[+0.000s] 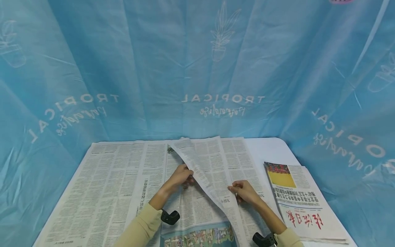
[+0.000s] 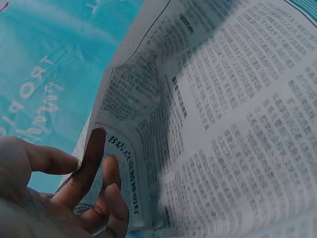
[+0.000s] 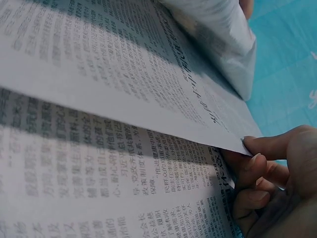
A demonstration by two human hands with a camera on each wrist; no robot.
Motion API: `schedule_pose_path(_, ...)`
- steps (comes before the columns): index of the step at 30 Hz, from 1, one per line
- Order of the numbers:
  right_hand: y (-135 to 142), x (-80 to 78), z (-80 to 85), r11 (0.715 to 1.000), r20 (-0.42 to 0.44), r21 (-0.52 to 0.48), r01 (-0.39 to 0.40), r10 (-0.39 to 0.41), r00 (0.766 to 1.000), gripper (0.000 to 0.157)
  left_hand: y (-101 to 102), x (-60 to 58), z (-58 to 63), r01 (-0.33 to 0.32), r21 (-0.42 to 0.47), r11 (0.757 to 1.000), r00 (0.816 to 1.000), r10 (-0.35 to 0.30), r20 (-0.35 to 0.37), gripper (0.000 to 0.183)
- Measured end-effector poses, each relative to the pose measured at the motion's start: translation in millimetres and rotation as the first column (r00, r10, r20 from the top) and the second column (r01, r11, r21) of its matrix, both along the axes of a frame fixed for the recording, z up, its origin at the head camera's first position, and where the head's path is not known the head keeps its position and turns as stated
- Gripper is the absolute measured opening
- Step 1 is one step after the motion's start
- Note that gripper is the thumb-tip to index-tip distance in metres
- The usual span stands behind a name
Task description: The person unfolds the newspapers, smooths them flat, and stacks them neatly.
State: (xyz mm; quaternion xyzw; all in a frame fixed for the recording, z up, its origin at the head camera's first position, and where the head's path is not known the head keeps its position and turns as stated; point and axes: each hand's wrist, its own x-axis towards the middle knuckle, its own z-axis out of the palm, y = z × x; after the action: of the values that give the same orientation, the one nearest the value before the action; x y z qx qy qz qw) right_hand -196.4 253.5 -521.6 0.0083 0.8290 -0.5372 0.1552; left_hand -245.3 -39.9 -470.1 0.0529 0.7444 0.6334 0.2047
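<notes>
Thumb and forefinger of the left hand pinch the left edge of a thin, grey-white printed newspaper leaf; the right hand nips what looks like its right edge. The leaf rises, curling, above a wide grey-white newspaper spread covering the white desk from its left edge past the middle. I'd judge the job midway: the left part lies flat, the leaf isn't yet settled. Near the right edge sits an untouched red-lettered folded newspaper stack.
</notes>
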Motion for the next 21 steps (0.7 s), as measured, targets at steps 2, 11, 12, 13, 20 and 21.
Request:
schedule_pose_path(2, 1, -0.2, 0.1, 1.000, -0.007, 0.002, -0.008, 0.008, 1.000, 0.029, -4, 1.1, 1.8, 0.008, 0.012, 1.000, 1.000, -0.008, 0.003, 0.030)
schedule_pose_path(11, 0, 0.2, -0.2, 1.000, -0.015, -0.001, -0.007, 0.007, 1.000, 0.029, -29, 9.6, 10.6, 0.012, -0.018, 1.000, 1.000, -0.012, -0.016, 0.027)
schedule_pose_path(12, 0, 0.0, -0.7, 1.000, -0.014, -0.004, -0.007, 0.007, 1.000, 0.029, -34, 10.5, 12.6, 0.012, -0.017, 1.000, 1.000, -0.013, -0.017, 0.025)
schedule_pose_path(13, 0, -0.2, -1.2, 1.000, -0.014, -0.007, -0.009, 0.009, 1.000, 0.030, -39, 11.6, 14.5, 0.012, -0.011, 1.000, 1.000, -0.013, -0.014, 0.023)
schedule_pose_path(20, 4, -3.0, -3.2, 1.000, -0.004, -0.015, 0.020, -0.020, 1.000, 0.030, -73, 17.8, 25.6, 0.020, 0.100, 0.995, 0.999, -0.023, 0.029, 0.017)
schedule_pose_path(21, 5, -3.1, -3.3, 1.000, 0.000, -0.008, 0.029, -0.029, 1.000, 0.030, -76, 18.1, 26.5, 0.015, 0.114, 0.993, 0.999, -0.019, 0.036, 0.017)
